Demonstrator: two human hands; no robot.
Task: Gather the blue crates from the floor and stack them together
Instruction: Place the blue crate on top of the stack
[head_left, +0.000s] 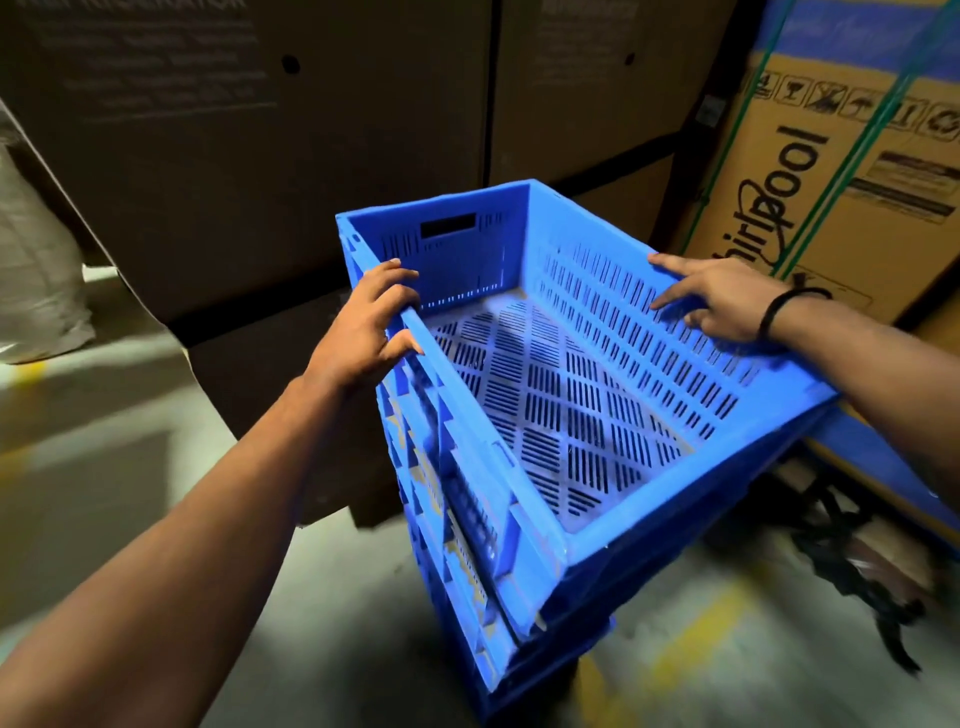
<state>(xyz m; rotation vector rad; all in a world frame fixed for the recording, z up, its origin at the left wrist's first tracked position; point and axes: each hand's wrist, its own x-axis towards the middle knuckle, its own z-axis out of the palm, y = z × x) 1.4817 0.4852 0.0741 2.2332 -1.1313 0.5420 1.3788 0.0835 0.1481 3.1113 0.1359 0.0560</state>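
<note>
Blue slotted plastic crate (571, 405) is seen seated slightly askew atop a stack of matching blue crates (545, 649) on the grey concrete floor (104, 493). Its left rim is gripped by the left hand (363, 322), fingers curled over. The right hand (722, 296) is laid on the right wall, fingers spread straight, apparently clasping nothing.

Warehouse storeroom. Tall brown cardboard appliance cartons (234, 156) stand packed together, beside a tan carton printed "Whirlpool" (748, 171). The grey concrete floor (78, 493) carries yellow painted lines (691, 639). Blue slotted plastic crates (597, 291) stand stacked.
</note>
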